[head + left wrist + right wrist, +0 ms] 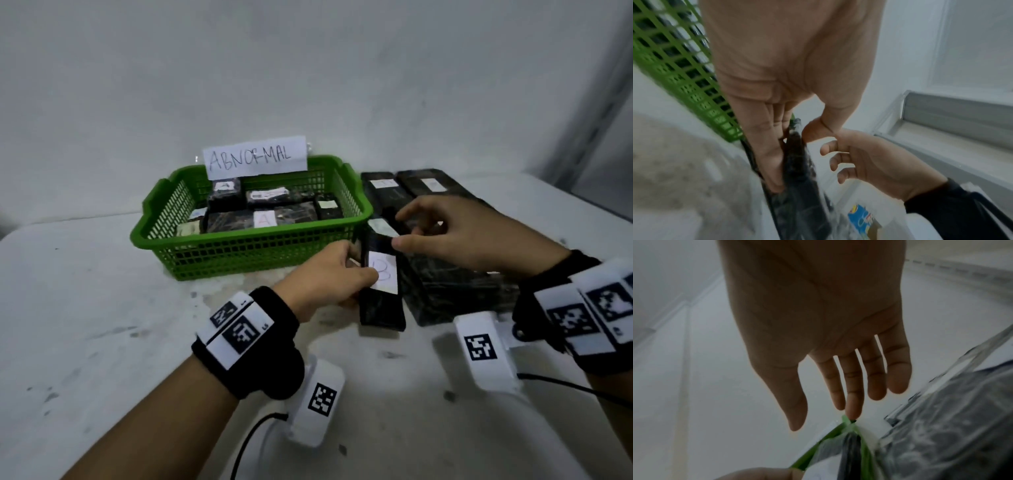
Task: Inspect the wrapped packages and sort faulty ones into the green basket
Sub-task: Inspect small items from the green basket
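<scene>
The left hand (329, 274) pinches the B-labelled package (380, 284) just right of the green basket (253, 240). The right hand (472, 236) hovers above, fingers spread, holding nothing. Every wrapped face should be turned and checked before sorting.

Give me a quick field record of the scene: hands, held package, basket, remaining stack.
left hand: grips the package labelled B by its left edge
right hand: open above the package, holding nothing
green basket: several wrapped packages inside, sign reads ABNORMAL
stack of black packages: on the table, right of the basket
</scene>
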Demonstrator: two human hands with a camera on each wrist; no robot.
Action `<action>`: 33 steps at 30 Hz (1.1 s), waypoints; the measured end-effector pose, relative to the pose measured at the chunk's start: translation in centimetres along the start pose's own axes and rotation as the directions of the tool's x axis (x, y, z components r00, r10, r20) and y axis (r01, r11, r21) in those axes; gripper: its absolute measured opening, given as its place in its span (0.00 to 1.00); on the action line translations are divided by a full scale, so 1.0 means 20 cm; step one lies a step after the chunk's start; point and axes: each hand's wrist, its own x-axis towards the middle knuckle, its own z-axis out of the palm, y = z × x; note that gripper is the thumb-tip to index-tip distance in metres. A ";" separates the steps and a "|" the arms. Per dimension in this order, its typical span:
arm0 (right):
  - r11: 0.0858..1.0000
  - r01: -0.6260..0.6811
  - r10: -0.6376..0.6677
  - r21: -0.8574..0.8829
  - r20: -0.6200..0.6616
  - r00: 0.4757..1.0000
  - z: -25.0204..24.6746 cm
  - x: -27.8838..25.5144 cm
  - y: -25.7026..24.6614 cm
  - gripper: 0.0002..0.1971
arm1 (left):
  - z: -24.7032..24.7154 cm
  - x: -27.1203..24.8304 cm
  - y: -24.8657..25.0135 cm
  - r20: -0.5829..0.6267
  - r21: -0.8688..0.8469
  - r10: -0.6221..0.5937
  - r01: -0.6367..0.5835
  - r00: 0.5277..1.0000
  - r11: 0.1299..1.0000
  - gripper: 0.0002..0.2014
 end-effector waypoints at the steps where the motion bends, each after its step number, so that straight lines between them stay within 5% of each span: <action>1: 0.999 -0.036 0.037 -0.037 0.031 0.999 -0.01 -0.02 0.04 0.23 | 0.04 0.01 0.01 -0.001 0.033 -0.011 0.011 1.000 0.999 0.05; 5: 0.988 -0.067 0.085 -0.137 0.130 0.988 -0.02 -0.07 0.13 0.25 | 0.13 0.03 0.02 -0.039 0.207 -0.003 0.011 0.999 0.978 0.11; 10: 0.972 0.003 0.053 -0.236 0.231 0.971 0.00 -0.11 0.13 0.35 | 0.14 0.07 0.04 -0.097 0.296 -0.031 0.059 0.995 0.953 0.10; 13: 0.969 0.001 0.061 -0.248 0.243 0.968 0.00 -0.11 0.12 0.37 | 0.12 0.09 0.06 -0.032 0.366 -0.090 0.096 0.995 0.926 0.05; 17: 0.969 -0.007 0.073 -0.247 0.259 0.963 -0.01 -0.11 0.10 0.36 | 0.12 0.11 0.03 0.037 0.322 -0.230 0.207 0.972 0.924 0.05; 33: 0.967 -0.019 0.076 -0.254 0.217 0.973 -0.01 -0.09 0.04 0.30 | 0.07 0.07 0.02 0.151 0.170 -0.187 0.161 0.971 0.972 0.04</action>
